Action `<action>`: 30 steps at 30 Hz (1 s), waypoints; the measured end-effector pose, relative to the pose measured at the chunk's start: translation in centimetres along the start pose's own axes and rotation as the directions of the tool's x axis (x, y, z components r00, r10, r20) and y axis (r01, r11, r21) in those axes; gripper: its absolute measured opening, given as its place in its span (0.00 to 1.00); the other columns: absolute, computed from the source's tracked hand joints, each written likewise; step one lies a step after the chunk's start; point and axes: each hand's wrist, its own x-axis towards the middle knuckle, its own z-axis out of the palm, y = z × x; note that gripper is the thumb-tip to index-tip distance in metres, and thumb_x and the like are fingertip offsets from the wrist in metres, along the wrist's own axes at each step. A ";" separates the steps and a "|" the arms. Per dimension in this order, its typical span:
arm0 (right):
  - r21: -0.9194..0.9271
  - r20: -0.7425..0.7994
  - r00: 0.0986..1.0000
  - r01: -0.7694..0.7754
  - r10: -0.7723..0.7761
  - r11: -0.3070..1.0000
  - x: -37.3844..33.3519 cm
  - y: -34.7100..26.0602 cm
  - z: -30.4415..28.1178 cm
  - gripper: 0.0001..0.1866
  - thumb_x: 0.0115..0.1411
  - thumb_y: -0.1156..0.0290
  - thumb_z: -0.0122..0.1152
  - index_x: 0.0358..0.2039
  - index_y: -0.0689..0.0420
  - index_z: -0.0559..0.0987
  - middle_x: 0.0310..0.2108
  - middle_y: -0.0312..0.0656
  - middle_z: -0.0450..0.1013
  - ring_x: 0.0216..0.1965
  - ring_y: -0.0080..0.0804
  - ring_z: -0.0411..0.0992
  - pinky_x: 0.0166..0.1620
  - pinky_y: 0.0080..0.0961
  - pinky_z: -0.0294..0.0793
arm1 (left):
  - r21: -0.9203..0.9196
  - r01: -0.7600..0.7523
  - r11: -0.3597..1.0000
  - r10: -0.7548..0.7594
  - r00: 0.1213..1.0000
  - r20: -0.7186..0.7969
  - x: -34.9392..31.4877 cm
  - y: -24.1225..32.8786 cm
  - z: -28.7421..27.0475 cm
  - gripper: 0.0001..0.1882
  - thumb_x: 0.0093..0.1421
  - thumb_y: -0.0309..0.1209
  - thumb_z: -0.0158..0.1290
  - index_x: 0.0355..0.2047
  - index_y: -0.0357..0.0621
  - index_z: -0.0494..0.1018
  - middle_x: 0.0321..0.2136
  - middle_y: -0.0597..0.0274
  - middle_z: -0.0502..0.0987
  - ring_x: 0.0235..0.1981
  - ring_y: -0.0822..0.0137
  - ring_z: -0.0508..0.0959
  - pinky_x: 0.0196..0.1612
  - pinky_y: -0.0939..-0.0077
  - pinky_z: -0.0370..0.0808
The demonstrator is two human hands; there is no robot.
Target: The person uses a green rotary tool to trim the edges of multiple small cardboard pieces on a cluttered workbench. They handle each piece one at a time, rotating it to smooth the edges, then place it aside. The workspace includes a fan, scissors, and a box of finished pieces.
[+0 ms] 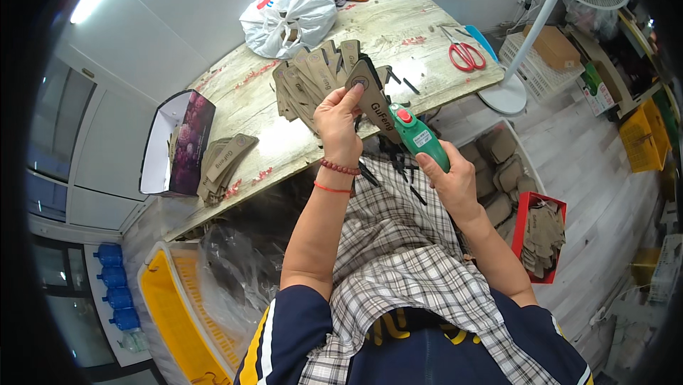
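Note:
My left hand (340, 123) pinches a flat tan strip (377, 109) with dark lettering and a black edge, held up over the front of the table. My right hand (454, 177) is wrapped round a green handheld power tool (421, 141) with a red button on top. The tool's front end is against or just beside the strip's lower end; its tip is hidden, so I cannot tell whether they touch. Behind my left hand, a fanned pile of similar tan strips (307, 80) lies on the table. Narrow black scraps (410, 86) lie near the strip, others on my checked apron (398, 221).
On the worn table (384, 22) are a white plastic bag (288, 18), red-handled scissors (466, 56), a dark purple box (191, 144) and more strips (226, 161). A red box of tan pieces (542, 239), a yellow basket (181, 307) and a standing fan (530, 43) surround me.

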 end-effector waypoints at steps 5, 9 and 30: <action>0.028 -0.054 0.999 -0.003 0.005 1.000 -0.7 0.4 -0.6 0.25 0.58 0.50 0.63 0.40 0.62 0.77 0.19 0.37 0.72 0.21 0.22 0.69 0.25 0.23 0.68 | -0.013 0.132 0.991 -0.132 0.991 0.002 -0.8 -2.1 0.4 0.03 0.57 0.26 0.60 0.29 0.41 0.77 0.26 0.65 0.80 0.23 0.76 0.76 0.28 0.82 0.71; 0.036 -0.067 0.997 -0.021 0.024 0.999 -1.0 1.0 -0.6 0.25 0.58 0.49 0.63 0.40 0.62 0.77 0.20 0.37 0.72 0.22 0.22 0.69 0.26 0.23 0.69 | -0.028 0.214 0.976 -0.214 0.977 0.004 -2.5 -1.7 1.4 0.03 0.57 0.26 0.60 0.29 0.41 0.77 0.25 0.67 0.79 0.22 0.77 0.74 0.28 0.82 0.70; 0.004 0.004 1.000 0.029 -0.029 1.000 -1.1 0.7 -1.9 0.26 0.58 0.51 0.64 0.42 0.63 0.76 0.21 0.36 0.72 0.22 0.20 0.68 0.27 0.21 0.69 | 0.197 0.120 0.973 -0.153 0.975 0.159 -3.7 0.1 -1.7 0.06 0.60 0.25 0.56 0.34 0.34 0.77 0.28 0.65 0.80 0.26 0.80 0.76 0.30 0.86 0.73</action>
